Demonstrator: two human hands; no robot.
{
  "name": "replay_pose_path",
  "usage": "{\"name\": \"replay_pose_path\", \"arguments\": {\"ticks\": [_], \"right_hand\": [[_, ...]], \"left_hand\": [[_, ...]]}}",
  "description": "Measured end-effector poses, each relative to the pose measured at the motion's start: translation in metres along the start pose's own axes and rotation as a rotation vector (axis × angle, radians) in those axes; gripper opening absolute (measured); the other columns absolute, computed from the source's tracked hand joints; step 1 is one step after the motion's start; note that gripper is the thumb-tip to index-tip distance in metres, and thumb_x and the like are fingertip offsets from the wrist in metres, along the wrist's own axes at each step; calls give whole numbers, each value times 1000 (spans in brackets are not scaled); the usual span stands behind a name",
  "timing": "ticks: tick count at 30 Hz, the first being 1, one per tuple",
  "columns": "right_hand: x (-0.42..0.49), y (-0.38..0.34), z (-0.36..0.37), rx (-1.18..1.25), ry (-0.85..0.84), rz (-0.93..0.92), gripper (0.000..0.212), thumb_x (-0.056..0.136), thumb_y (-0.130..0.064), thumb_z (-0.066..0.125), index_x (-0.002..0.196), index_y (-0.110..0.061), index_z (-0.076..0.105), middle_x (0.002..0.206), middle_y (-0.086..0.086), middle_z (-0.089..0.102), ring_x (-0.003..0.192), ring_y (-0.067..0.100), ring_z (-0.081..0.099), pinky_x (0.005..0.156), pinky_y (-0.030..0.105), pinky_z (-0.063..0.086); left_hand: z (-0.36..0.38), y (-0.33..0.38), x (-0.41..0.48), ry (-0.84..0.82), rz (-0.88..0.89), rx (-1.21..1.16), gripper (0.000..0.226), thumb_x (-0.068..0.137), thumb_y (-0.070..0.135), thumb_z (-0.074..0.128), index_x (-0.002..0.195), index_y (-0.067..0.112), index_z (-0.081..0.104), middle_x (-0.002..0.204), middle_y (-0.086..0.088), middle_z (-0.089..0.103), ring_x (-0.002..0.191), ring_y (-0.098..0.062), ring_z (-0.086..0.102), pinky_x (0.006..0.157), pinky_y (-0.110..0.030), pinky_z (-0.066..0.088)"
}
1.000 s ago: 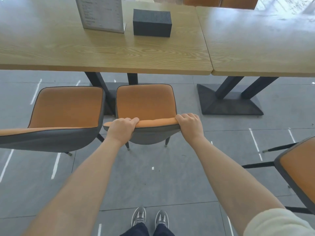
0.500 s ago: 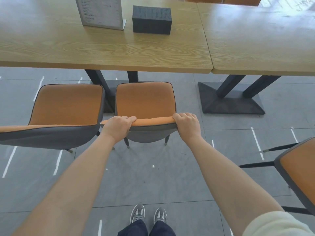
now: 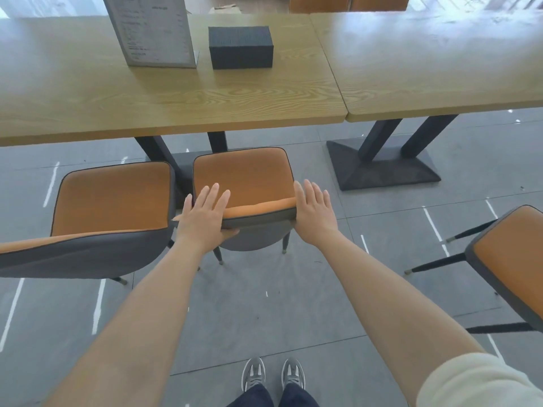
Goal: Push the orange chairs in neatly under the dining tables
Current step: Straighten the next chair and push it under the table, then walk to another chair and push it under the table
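touching the backrest of the middle orange chair (image 3: 244,177) with both hands. left hand (image 3: 205,215) spread flat over its left end, thumb against the grey back; right hand (image 3: 316,212) spread flat at its right end. seat front close to the worktop (image 3: 176,98) edge, second orange chair (image 3: 111,201) just beside on the left.

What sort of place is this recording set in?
Probably a restaurant or canteen dining area: wooden tables set end to end, a standing printed card beside a black box, and matching orange chairs.
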State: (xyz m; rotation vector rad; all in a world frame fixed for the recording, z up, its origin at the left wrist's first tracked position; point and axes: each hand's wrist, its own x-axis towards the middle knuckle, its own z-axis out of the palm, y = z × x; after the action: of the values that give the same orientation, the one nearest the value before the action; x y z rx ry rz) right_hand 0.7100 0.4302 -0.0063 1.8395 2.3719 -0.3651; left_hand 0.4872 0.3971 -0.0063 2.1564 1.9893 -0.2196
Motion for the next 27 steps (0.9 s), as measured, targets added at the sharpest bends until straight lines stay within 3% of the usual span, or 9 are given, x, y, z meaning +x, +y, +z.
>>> {"name": "replay_pose_path", "arguments": {"ticks": [3,8,16,20,24,27], "right_hand": [[-16,-5,0,84,-44,53,75,98,-28,39,147,-9,-14,156,13,-15,144,28,-14,117,41,-7],[-46,-9,-4,175,-51,191,80,98,-49,28,144,-10,-24,154,10,-26,142,23,-23,115,39,-13],[-102,7,-7,307,10,360,77,97,-52,19,142,-9,-28,152,7,-32,141,20,-27,116,38,-14],[-137,43,-4,342,33,450,76,98,-50,20,141,-9,-28,152,7,-31,141,19,-26,115,36,-16],[-177,95,0,364,71,551,77,98,-51,19,141,-9,-28,152,7,-31,141,19,-26,113,35,-17],[-214,147,1,382,112,624,77,98,-51,19,140,-10,-29,152,6,-32,141,19,-27,113,36,-17]], "left_hand": [[-7,2,-5,-4,67,8,76,91,56,34,148,19,-1,158,-4,-5,146,-22,-5,117,-46,-2],[-15,18,-20,61,160,6,63,97,47,19,147,20,-9,157,-1,-14,145,-18,-13,117,-41,-9],[-15,77,-26,84,339,81,67,95,54,9,144,18,-17,155,0,-19,144,-19,-14,116,-41,-11],[-13,129,-25,74,467,71,76,70,59,-17,133,19,-27,148,4,-26,143,-15,-17,115,-40,-12],[-11,202,-30,43,577,74,77,66,58,-18,132,18,-27,156,-1,-15,144,-18,-14,116,-41,-9],[-10,269,-37,55,669,105,80,74,59,-13,142,17,-19,157,-2,-13,145,-18,-12,117,-42,-9]]}}
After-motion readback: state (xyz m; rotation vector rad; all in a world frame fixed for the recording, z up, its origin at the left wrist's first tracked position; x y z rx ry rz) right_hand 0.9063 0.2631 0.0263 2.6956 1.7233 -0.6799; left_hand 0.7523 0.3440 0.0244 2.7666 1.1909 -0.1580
